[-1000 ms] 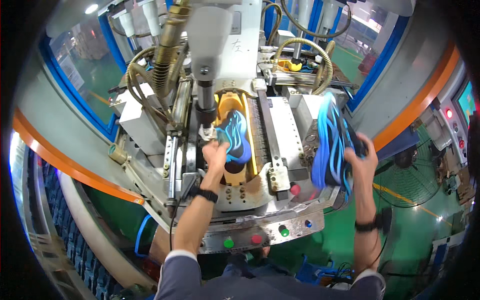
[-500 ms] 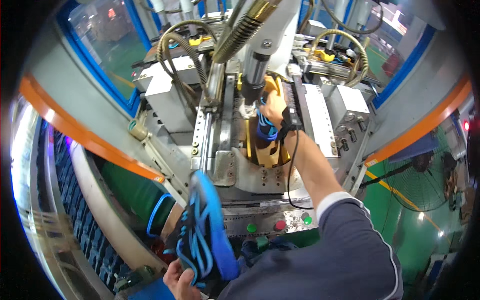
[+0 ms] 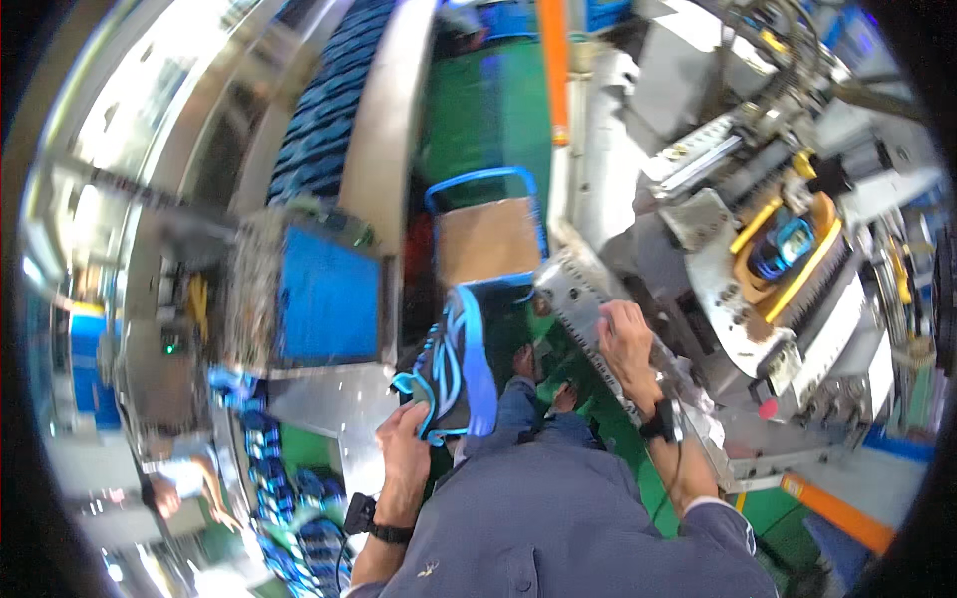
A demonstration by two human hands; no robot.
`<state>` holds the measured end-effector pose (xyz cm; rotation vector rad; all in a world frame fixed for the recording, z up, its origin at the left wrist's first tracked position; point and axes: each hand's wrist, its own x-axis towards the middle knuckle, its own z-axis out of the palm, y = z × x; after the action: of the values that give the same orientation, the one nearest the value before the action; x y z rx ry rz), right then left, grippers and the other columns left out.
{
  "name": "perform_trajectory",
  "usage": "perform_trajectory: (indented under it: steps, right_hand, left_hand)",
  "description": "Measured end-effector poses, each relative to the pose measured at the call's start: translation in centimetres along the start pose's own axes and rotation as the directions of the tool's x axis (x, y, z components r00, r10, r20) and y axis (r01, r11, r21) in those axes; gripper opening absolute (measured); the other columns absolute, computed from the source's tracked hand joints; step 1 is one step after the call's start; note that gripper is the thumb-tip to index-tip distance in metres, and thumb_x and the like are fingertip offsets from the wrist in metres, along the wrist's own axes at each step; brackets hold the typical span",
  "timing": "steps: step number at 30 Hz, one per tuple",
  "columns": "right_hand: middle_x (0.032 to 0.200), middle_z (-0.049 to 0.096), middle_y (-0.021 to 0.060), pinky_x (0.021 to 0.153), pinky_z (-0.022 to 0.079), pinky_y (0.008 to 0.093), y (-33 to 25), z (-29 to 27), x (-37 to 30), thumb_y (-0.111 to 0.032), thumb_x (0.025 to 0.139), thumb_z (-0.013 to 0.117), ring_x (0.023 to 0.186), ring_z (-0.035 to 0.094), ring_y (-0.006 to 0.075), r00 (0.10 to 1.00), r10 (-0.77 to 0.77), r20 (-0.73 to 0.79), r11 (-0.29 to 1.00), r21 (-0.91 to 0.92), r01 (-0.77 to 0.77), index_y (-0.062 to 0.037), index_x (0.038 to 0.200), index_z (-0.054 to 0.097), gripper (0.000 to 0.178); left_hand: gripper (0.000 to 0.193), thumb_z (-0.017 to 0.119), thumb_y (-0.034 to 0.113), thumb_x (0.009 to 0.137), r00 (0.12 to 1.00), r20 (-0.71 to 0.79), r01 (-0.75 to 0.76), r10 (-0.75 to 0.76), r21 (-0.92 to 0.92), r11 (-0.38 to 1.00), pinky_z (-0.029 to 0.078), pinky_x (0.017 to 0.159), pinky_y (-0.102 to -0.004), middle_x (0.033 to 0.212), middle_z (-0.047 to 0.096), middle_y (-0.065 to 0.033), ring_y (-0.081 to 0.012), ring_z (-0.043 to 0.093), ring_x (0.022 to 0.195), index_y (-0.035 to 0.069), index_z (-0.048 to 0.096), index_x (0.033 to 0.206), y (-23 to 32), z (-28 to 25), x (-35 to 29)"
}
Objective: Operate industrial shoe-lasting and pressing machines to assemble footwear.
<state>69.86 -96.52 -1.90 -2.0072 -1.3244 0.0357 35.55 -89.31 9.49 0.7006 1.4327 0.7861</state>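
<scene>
A black and blue sneaker [image 3: 454, 374] hangs from my left hand [image 3: 404, 444], which grips it at the collar end, toe pointing away from me and the blue sole edge to the right. My right hand [image 3: 626, 344] is over the machine's metal front panel [image 3: 578, 299], its fingers loosely bent with nothing seen in them. Whether it touches the panel I cannot tell. Farther right, another blue shoe [image 3: 783, 249] sits in the yellow-sided holder of the machine [image 3: 723, 289].
Ahead stands a blue-framed cart [image 3: 488, 239] with a brown board. A box-like unit with a blue top [image 3: 329, 294] is to the left, near a rack of several blue shoes [image 3: 264, 458]. Another person's arm [image 3: 214, 488] shows at far left. An orange bar [image 3: 553, 70] rises ahead.
My view has swung left, so the machine now lies at the right. My right hand has come away from the shoe in the holder to the front panel. My left hand keeps the sneaker.
</scene>
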Motion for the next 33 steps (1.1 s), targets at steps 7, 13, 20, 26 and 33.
perform_trajectory:
  steps: [7, 13, 20, 26, 33]
  right_hand:
    - [0.102, 0.062, 0.0141, 0.082, 0.051, 0.0419, 5.7, 7.9, -2.6, -0.005, 0.083, 0.06, 0.093, 0.062, 0.0346, 0.992, 0.021, 0.124, 0.999, -0.036, -0.016, -0.0075, 0.102, 0.066, 0.02]
    - [0.095, 0.061, 0.0156, 0.08, 0.049, 0.0392, 3.7, 6.6, -2.1, -0.008, 0.084, 0.063, 0.089, 0.061, 0.0329, 0.98, 0.038, 0.196, 0.997, -0.08, -0.023, -0.0029, 0.1, 0.062, 0.017]
    - [0.084, 0.062, 0.0169, 0.073, 0.049, 0.0411, 6.1, 9.0, 2.4, -0.012, 0.086, 0.062, 0.077, 0.062, 0.0313, 0.974, 0.172, 0.146, 0.971, -0.192, -0.143, -0.0003, 0.094, 0.063, 0.015]
    - [0.085, 0.063, 0.0119, 0.074, 0.048, 0.0335, -14.6, 14.5, 13.6, -0.011, 0.089, 0.062, 0.079, 0.06, 0.0216, 0.988, -0.092, 0.127, 0.996, 0.017, 0.091, 0.0009, 0.098, 0.064, 0.015]
    - [0.107, 0.067, 0.0132, 0.085, 0.047, 0.0307, -33.3, 19.9, 25.6, -0.026, 0.095, 0.06, 0.099, 0.064, 0.0223, 0.952, -0.248, 0.178, 0.959, 0.181, 0.217, -0.0009, 0.111, 0.063, 0.03]
  left_hand:
    - [0.018, 0.066, 0.005, 0.084, 0.961, -0.252, 0.04, -0.114, -0.282, 0.959, 0.056, 0.068, -0.0346, 0.095, 0.069, -0.0121, -0.0229, 0.067, 0.078, -0.005, 0.067, 0.099, -6.6, -9.9, -2.0]
    - [0.023, 0.076, 0.013, 0.074, 0.79, -0.58, -0.098, -0.198, -0.438, 0.893, 0.055, 0.058, -0.0367, 0.095, 0.063, -0.0086, -0.0225, 0.062, 0.076, 0.002, 0.066, 0.093, -12.8, -25.4, 3.2]
    - [0.041, 0.08, 0.016, 0.065, 0.457, -0.881, -0.179, -0.126, -0.229, 0.957, 0.054, 0.053, -0.0359, 0.088, 0.064, -0.0143, -0.0229, 0.061, 0.066, -0.007, 0.062, 0.094, -12.9, -44.5, 12.0]
    - [0.036, 0.079, 0.02, 0.064, 0.472, -0.879, 0.31, 0.059, 0.228, 0.923, 0.052, 0.064, -0.0371, 0.078, 0.067, -0.0131, -0.0223, 0.063, 0.067, -0.003, 0.068, 0.089, -15.0, -55.7, 14.1]
    - [0.048, 0.075, 0.037, 0.077, 0.396, -0.904, 0.408, 0.162, 0.332, 0.851, 0.052, 0.081, -0.0463, 0.104, 0.066, -0.0246, -0.0383, 0.066, 0.09, 0.002, 0.065, 0.108, -6.9, -56.7, 10.4]
